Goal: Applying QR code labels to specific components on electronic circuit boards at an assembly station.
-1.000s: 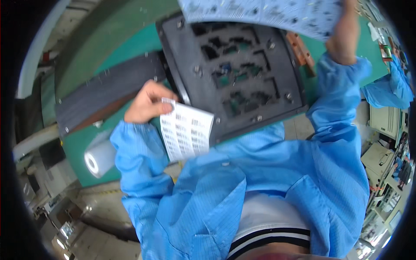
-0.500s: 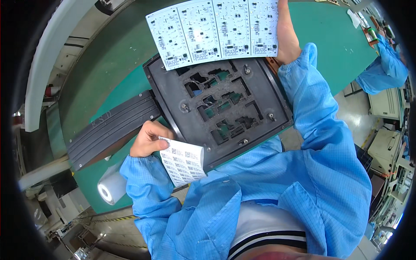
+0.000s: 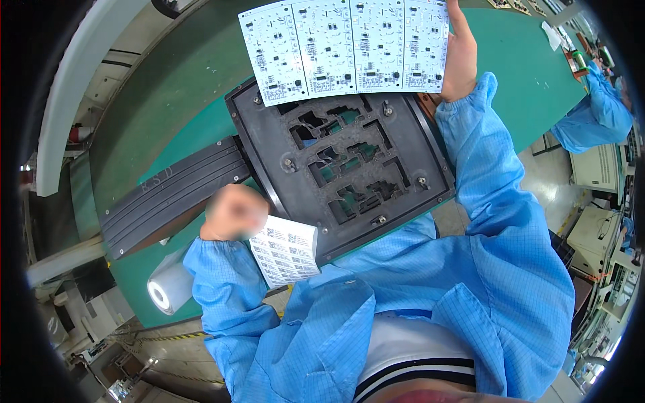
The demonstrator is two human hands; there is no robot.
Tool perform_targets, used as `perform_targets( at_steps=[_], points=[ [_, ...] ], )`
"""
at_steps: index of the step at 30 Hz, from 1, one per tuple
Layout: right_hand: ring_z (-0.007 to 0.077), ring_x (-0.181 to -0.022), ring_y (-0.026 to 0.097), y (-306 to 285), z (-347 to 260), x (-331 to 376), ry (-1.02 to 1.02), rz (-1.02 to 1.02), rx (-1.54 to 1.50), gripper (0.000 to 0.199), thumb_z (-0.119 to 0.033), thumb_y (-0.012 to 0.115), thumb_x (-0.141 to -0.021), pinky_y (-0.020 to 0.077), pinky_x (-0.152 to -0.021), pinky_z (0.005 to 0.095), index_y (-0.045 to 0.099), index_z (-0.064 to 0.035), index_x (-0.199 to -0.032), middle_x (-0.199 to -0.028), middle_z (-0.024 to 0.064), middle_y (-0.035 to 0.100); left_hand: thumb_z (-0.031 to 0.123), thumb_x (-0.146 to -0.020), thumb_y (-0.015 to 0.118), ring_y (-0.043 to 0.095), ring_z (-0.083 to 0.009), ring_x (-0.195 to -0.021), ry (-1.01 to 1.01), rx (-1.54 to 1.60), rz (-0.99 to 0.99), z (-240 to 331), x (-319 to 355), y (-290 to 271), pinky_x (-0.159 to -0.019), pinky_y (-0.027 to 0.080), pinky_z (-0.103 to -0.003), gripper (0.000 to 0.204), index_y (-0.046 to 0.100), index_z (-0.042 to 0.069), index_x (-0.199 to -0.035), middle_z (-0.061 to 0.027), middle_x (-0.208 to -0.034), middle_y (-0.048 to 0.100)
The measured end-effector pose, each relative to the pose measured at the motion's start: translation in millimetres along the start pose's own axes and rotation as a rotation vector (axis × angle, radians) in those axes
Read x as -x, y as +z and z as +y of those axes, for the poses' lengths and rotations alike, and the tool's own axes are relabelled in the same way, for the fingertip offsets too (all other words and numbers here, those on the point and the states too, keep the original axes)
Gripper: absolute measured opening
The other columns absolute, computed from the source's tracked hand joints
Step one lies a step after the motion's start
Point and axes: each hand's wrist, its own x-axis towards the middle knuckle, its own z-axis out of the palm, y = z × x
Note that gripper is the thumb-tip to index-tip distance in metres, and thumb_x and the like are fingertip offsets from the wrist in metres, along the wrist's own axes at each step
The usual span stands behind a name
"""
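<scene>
My right hand (image 3: pixel 460 64) grips the right edge of a white circuit board panel (image 3: pixel 329 57), several boards wide and dotted with small dark parts. The panel is held over the far end of a black fixture (image 3: pixel 272 138) with odd-shaped cutouts and metal studs. My left hand (image 3: pixel 235 213), smeared in this frame, is closed on the upper left corner of a white label sheet (image 3: pixel 289 252) printed with rows of small square codes. The sheet hangs beside the fixture's near left corner, its lower end slightly curled.
A ribbed black rack (image 3: pixel 175 191) lies left of the fixture on the green table (image 3: pixel 531 80). A roll of clear film (image 3: pixel 168 285) sits near the table's left edge. Another person in a blue sleeve (image 3: pixel 591 114) is at the far right.
The circuit board panel has shifted a little to the right with my right hand. My left hand has moved slightly, still with the label sheet.
</scene>
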Motion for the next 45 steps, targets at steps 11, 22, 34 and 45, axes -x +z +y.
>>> perform_targets(
  at_steps=[11,22,34,45],
  points=[
    [0.0311,-0.109,0.065,2,-2,0,-0.060,0.015,0.069,0.070,-0.057,0.040,-0.100,0.0519,-0.097,0.0410,0.055,0.0041,-0.131,-0.125,0.0182,0.064,0.029,-0.088,0.072,0.051,-0.0161,-0.054,0.002,0.029,0.006,0,0,1,-0.051,0.035,-0.032,0.045,0.059,-0.007,-0.065,-0.0114,-0.059,0.057],
    [0.0326,-0.111,0.064,-2,2,-1,-0.047,0.025,0.006,0.071,-0.059,0.038,-0.100,0.0508,-0.099,0.0422,0.054,0.0015,-0.134,-0.127,0.0179,0.063,0.028,-0.087,0.073,0.051,-0.0134,-0.057,-0.025,0.011,0.024,-2,4,0,-0.052,0.035,-0.030,0.042,0.061,-0.008,-0.068,-0.0093,-0.062,0.057],
    [0.0330,-0.101,0.068,-56,-20,-1,-0.090,-0.084,-0.043,0.064,-0.051,0.042,-0.102,0.0550,-0.090,0.0421,0.051,0.0035,-0.135,-0.125,0.0185,0.064,0.023,-0.084,0.076,0.054,-0.0102,-0.063,-0.044,-0.013,0.032,-2,5,-3,-0.057,0.041,-0.027,0.035,0.064,-0.008,-0.074,-0.0067,-0.067,0.061],
    [0.0322,-0.116,0.060,8,-64,-26,-0.484,0.430,0.430,0.069,-0.055,0.037,-0.101,0.0450,-0.103,0.0434,0.050,0.0028,-0.137,-0.132,0.0173,0.060,0.012,-0.087,0.073,0.063,-0.0080,-0.078,-0.085,0.005,0.074,0,6,-1,-0.071,0.050,-0.025,0.022,0.072,-0.008,-0.095,-0.0068,-0.084,0.072]
  ],
)
